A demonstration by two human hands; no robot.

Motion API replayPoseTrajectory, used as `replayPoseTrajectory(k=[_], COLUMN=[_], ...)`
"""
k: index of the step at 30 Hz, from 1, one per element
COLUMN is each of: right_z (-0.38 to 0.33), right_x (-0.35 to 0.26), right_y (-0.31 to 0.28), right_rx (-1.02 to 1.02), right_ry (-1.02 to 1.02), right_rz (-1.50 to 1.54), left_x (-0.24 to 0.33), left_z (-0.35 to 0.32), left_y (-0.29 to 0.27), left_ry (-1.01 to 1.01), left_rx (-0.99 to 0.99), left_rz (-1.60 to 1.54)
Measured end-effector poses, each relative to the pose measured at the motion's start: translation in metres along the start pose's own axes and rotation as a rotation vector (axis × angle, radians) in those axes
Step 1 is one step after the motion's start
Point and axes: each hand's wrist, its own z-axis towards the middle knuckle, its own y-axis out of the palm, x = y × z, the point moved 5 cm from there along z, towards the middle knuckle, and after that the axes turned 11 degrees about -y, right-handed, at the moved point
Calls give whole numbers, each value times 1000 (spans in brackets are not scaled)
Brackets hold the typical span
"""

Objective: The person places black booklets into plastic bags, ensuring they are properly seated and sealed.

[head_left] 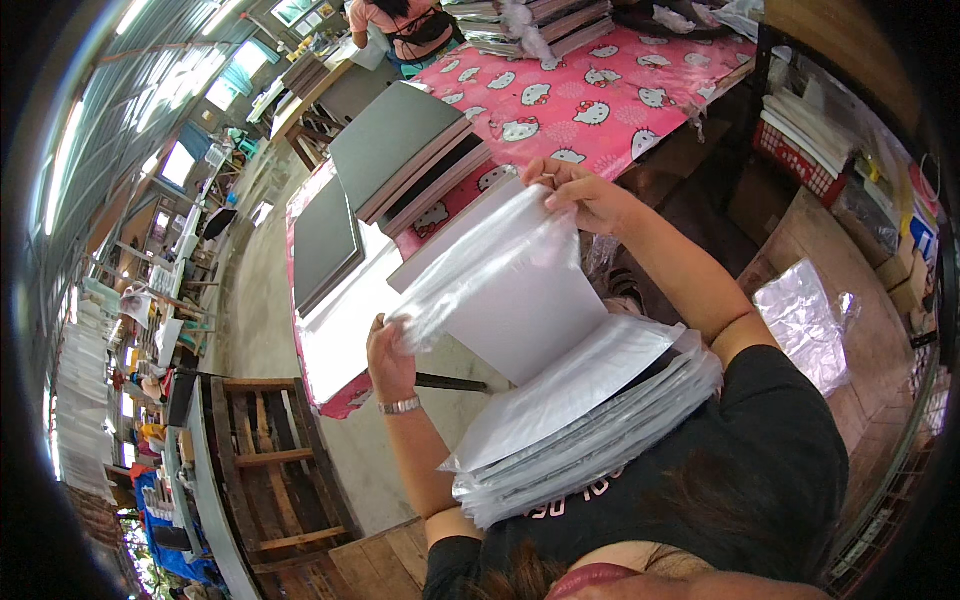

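Observation:
My left hand and my right hand pinch the two sides of a clear plastic bag, stretching it between them. A flat white board stands tilted below the bag's edge; how far it sits in the plastic I cannot tell. Against my body rests a stack of plastic-wrapped flat sheets, close under the board. Just beyond my hands is the table with a pink, cat-patterned cover, bearing a pile of dark grey boards and a lower grey pile at its left.
Farther back on the table are more wrapped stacks. At right stand a red basket of white items and a crumpled clear plastic sheet. A wooden pallet lies at lower left. Another person works at the far end.

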Motion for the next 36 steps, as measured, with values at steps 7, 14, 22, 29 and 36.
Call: replayPoseTrajectory(k=[7,14,22,29,36], right_z=[9,-40,-110,-193,-253], right_x=[15,-15,3,117,169], right_y=[-7,21,8,-105,-184], right_rx=[85,108,138,305,362], right_ry=[-483,-101,297,666,1004], right_rz=[-1635,-1053,64,-10,-286], left_x=[-2,14,-6,-143,-265], left_z=[21,-74,-55,-44,-100], left_y=[24,40,18,-49,-140], left_ry=[321,714,-606,-1004,-1012], left_rx=[477,569,-276,-238,-42], left_rz=[784,1427,527,666,578])
